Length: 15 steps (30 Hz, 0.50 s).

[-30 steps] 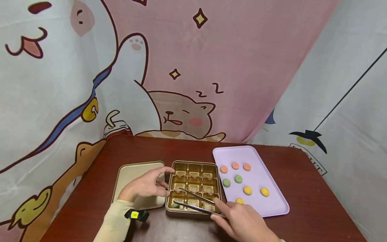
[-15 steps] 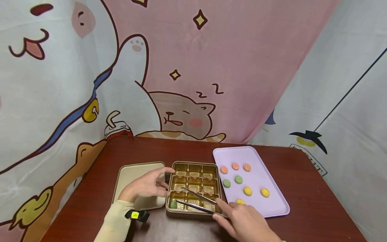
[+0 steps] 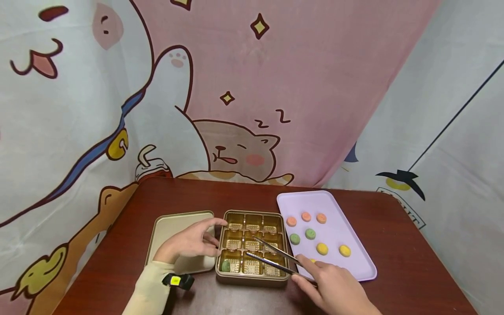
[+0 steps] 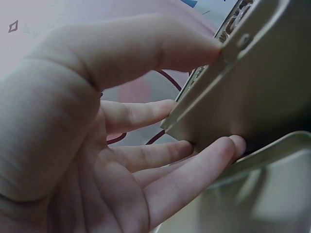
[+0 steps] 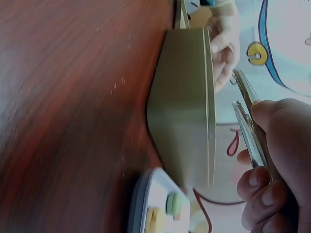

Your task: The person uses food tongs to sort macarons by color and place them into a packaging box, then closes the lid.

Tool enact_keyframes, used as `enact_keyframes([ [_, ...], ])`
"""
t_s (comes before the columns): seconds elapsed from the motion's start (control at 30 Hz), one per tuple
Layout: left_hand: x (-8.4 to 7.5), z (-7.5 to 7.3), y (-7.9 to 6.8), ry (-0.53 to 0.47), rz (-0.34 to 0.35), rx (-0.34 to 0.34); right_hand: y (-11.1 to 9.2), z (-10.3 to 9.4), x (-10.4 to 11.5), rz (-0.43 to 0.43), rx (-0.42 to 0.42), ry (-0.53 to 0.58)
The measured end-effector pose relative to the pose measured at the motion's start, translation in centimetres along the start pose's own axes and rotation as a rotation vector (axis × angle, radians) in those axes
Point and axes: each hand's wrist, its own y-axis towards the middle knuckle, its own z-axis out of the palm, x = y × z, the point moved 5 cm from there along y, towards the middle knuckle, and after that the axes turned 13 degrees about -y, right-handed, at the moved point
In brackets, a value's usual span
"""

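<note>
A gold square tin [image 3: 252, 281] with a divided insert stands mid-table. In its near-left compartment, a small green macaron-like sweet [image 3: 225, 265] leans against the left side. My left hand [image 3: 193, 239] touches the tin's left side, its thumb at the rim and its extended fingers against the wall in the left wrist view. My right hand [image 3: 332, 284] grips metal tongs [image 5: 250, 141] with serrated tips. The tongs' arms stand apart with nothing between them, over the middle and near compartments. The tin's other compartments hold nothing.
Right of the tin, a lilac tray [image 3: 307, 199] carries several pink, green and yellow sweets [image 3: 322, 249]; my right hand partly covers one yellow sweet. The flat tin lid [image 3: 169, 225] lies left of the tin, partly under my left hand. A printed cloth [image 3: 315, 87] hangs behind the table.
The tongs let go of the green sweet in the near-left compartment, and it now sits tipped there. My right hand and the tongs moved right. My left hand stayed put.
</note>
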Motion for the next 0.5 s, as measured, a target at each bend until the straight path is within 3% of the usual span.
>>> enact_keyframes([
  [0.37, 0.0, 0.0, 0.0, -0.003, -0.001, 0.001, -1.4, 0.0, -4.2, 0.234, 0.14, -0.04],
  [0.5, 0.0, 0.0, 0.0, -0.007, -0.001, 0.002, -1.9, 0.0, -5.7, 0.29, 0.147, -0.039],
])
